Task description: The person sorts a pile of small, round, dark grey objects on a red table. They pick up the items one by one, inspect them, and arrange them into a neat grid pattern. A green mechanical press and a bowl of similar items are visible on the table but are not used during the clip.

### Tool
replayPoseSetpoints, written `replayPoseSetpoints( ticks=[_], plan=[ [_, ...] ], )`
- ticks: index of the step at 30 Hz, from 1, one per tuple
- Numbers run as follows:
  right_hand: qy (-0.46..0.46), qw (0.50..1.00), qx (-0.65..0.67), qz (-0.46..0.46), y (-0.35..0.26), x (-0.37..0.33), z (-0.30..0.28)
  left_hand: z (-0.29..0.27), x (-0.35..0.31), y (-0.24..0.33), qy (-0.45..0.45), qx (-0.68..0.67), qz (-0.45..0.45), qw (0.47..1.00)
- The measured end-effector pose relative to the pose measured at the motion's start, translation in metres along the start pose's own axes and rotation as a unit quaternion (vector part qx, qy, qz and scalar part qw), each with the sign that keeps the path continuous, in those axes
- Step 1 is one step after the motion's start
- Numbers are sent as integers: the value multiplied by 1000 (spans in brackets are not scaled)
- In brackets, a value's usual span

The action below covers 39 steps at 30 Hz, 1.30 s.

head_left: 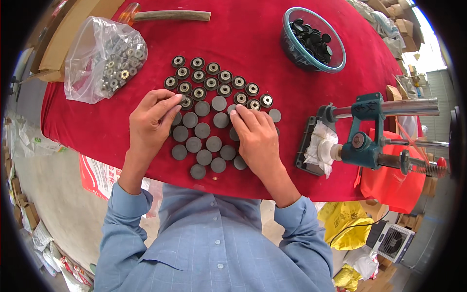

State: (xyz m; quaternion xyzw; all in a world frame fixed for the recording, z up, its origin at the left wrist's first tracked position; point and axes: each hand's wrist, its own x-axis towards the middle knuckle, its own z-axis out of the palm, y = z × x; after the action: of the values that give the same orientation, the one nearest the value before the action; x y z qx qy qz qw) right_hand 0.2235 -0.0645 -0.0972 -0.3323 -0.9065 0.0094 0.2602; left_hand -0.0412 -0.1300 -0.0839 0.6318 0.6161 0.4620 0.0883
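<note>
My left hand (152, 117) is closed, thumb and forefinger pinched at the edge of a dark wheel with a metal bearing in its middle (188, 103). My right hand (258, 136) has its fingertips closed on a plain dark grey disc (231, 108), partly covered by the fingers. Beyond the hands, several bearing wheels (198, 76) lie in loose rows, bearing side up. Nearer to me and between the hands are several grey discs (202, 130), flat on the red cloth (243, 24). A few discs are partly hidden under my right hand.
A clear bag of bearings (114, 61) lies at left beside a cardboard box (80, 31). A hammer (170, 15) lies at the far edge. A clear bowl (287, 46) holds black parts at far right. A green hand press (362, 129) stands at right, near a red bag (384, 182).
</note>
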Motion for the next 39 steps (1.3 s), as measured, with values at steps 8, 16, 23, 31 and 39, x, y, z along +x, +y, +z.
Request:
replayPoseSetpoints(
  ticks=[8, 16, 23, 31, 39],
  plan=[
    [-2, 1000, -13, 9, -7, -1, 0, 11, -6, -11, -31, 114, 91, 989],
    [1, 998, 35, 45, -4, -1, 2, 6, -9, -6, -67, 164, 113, 978],
    [20, 996, 67, 48, -7, 20, -4, 6, -12, -10, -52, 181, 91, 978],
    [-27, 1000, -12, -1, -18, 38, 14, 7, -14, -4, -55, 197, 88, 975],
    [-48, 997, -49, -48, -23, 43, 19, 12, -16, -5, -42, 196, 88, 976]
  ],
)
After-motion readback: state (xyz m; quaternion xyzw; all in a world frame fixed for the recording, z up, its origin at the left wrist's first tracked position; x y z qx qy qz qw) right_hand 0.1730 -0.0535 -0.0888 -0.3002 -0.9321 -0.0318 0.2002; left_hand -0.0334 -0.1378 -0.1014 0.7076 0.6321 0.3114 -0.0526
